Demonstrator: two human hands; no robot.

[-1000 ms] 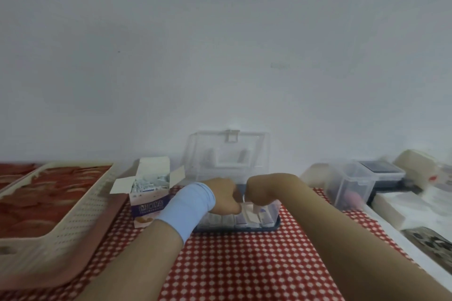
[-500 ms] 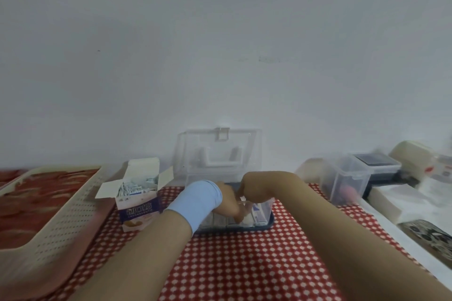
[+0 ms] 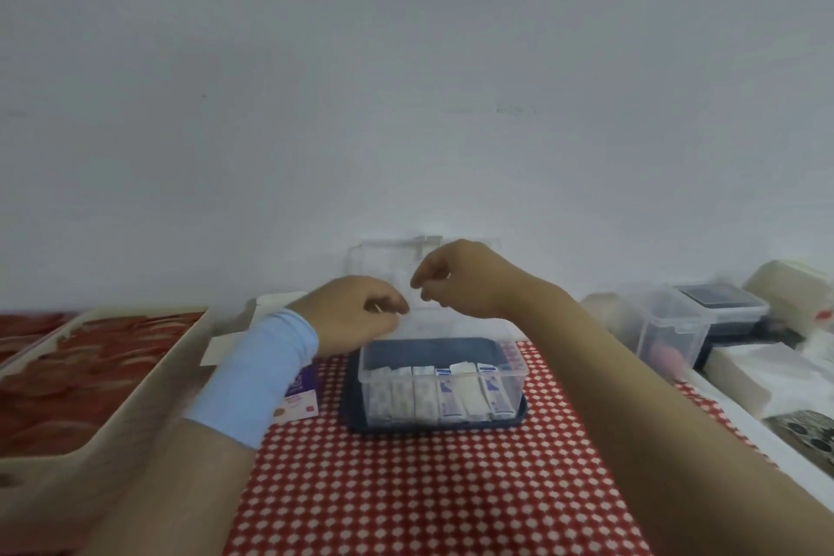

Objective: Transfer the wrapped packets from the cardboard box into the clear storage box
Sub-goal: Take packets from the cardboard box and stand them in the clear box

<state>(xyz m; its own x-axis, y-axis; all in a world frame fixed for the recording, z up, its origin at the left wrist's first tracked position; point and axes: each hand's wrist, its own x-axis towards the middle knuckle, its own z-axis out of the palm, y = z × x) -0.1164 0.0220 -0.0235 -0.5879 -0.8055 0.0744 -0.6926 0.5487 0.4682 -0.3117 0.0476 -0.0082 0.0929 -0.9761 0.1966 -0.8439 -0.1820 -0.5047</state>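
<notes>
The clear storage box point(image 3: 512, 368) stands on a dark blue tray in the middle of the checked cloth, its lid point(image 3: 381, 260) upright behind it. A row of wrapped packets point(image 3: 440, 393) stands along its front wall. The cardboard box point(image 3: 301, 395) sits to its left, mostly hidden behind my left forearm, with a white flap showing. My left hand point(image 3: 356, 314), wearing a blue wristband, hovers above the clear box's back left corner with loosely curled fingers. My right hand point(image 3: 460, 280) hangs higher, over the box's back edge, fingers loosely curled. I see nothing held in either hand.
A cream perforated basket point(image 3: 135, 393) fills the left side over red material. At the right stand a small clear lidded container point(image 3: 668, 330), a dark box point(image 3: 717, 298) and white packages point(image 3: 767, 375). A white wall rises right behind the table.
Both hands have risen out of the clear storage box, where they were pressed among the packets. The left hand drifted left, the right hand went up.
</notes>
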